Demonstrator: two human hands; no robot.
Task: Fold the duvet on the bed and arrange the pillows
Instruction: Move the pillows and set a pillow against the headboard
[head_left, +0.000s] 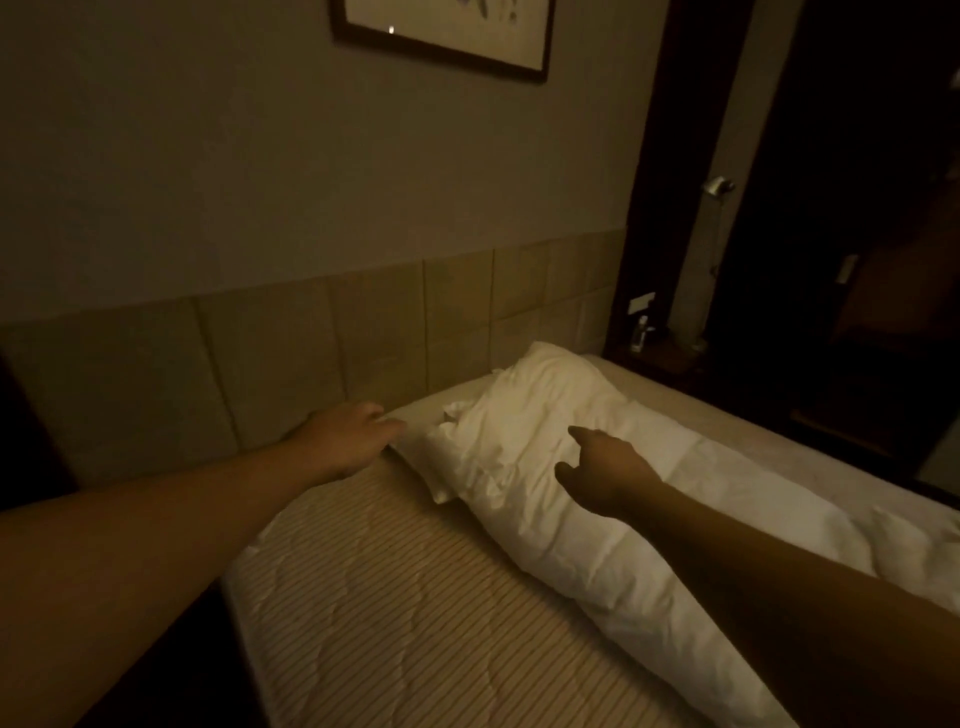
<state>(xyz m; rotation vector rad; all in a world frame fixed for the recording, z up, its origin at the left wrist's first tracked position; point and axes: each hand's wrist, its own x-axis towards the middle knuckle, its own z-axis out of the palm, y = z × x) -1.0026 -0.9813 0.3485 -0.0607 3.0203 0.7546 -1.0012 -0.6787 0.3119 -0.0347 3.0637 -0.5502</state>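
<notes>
Your left hand (348, 441) rests relaxed at the mattress (415, 623) corner, at 9 o'clock from the pillow (530, 415). Your right hand (602, 473) hovers loose over it, grasping nothing. The pillow lies askew; arranging looks unfinished. The duvet (914, 545) at 3 o'clock seems unfolded.

Mattress (415, 597): quilted cloth, striped weave, wavy stitch lines, matt. Pillow (561, 441): white cloth case, soft, creased and rumpled near its left end, slight sheen where the light hits. Headboard (291, 353): padded square panels, looks like cloth or leatherette, cannot tell which; smooth, matt, seams between panels. Wall (208, 156) above: plain, matt, looks painted. Picture frame (441, 52): dark, looks like wood, low sheen; glazed front with one bright glint. Door handle (719, 185): metal, shiny. Door frame (660, 156): dark wood, smooth.
</notes>
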